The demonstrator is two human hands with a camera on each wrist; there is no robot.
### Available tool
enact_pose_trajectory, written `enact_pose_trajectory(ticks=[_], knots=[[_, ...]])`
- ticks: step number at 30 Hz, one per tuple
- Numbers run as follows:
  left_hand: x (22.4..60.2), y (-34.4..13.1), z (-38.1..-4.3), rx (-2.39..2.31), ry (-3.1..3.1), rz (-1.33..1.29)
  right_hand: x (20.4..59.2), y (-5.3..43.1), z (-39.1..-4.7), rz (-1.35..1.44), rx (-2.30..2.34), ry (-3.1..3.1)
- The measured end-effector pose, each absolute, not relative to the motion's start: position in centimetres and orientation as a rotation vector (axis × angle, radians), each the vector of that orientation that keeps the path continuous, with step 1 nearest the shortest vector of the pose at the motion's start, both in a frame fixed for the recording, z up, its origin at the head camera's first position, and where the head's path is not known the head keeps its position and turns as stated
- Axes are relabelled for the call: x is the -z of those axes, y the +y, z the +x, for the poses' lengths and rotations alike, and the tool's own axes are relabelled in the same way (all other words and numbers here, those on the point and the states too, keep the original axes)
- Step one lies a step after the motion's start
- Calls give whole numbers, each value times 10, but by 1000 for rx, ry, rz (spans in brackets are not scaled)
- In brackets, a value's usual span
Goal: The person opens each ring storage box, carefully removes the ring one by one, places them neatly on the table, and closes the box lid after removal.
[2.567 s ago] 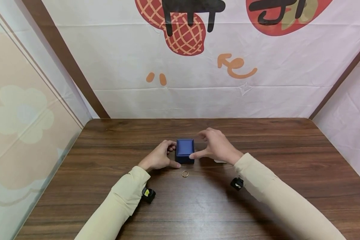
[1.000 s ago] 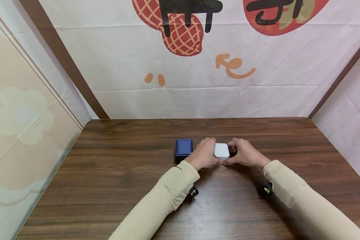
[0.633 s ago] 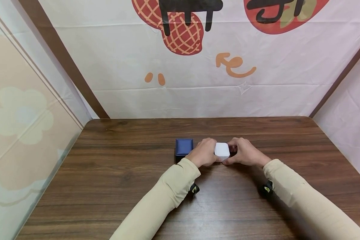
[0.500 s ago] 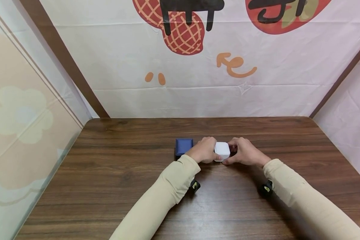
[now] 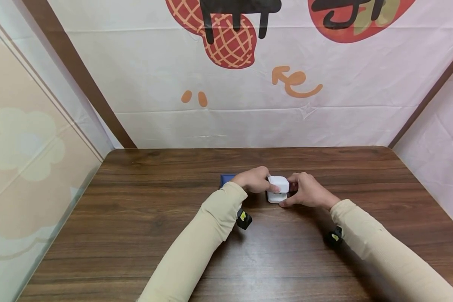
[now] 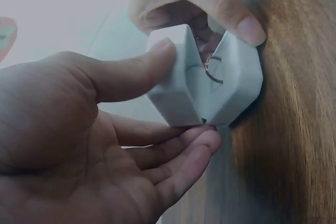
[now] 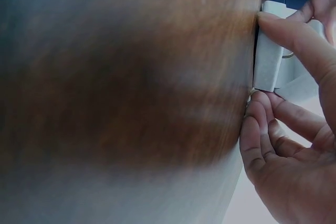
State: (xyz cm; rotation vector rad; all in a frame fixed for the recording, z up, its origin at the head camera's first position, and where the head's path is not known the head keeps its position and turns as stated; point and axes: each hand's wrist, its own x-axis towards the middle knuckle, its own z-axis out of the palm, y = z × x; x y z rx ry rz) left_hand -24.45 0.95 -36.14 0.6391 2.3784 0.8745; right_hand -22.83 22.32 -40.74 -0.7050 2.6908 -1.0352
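A white ring box (image 5: pixel 278 184) stands on the table with its lid tilted partway up. My left hand (image 5: pixel 253 179) grips the lid, the thumb pressing its front and the fingers behind it. Around the base (image 6: pixel 239 80) my right hand (image 5: pixel 310 192) has its thumb and fingers, steadying it against the tabletop. Between the two halves a thin ring (image 6: pixel 208 70) sits upright in the white lining, seen in the left wrist view. A blue box (image 5: pixel 226 179) is just left of the white one, mostly hidden behind my left hand.
Brown wood-grain table (image 5: pixel 136 235) lies under both forearms. A white printed cloth (image 5: pixel 154 84) hangs behind its far edge. Small black wrist cameras (image 5: pixel 243 219) hang under the sleeves.
Both hands left the blue box for the white ring box to its right. Its lid, earlier closed, has since been raised by my left hand. The ring seen before the blue box is no longer visible there.
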Motion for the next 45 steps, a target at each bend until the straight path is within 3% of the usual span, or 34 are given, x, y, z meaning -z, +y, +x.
enact_pose_trajectory(ticks=[9,27,36,45], knots=[[361,9,-247,-979,2318,466,406,222,-227,-640,1017,2714],[348,15,-208,-885,2926,561,408,222,-226,-603,1046,2693],[367,22,-182,-902,3058,595,408,222,-228,-610,1054,2694],[390,37,-178,-790,3193,569,409,222,-230,-624,1060,2698]])
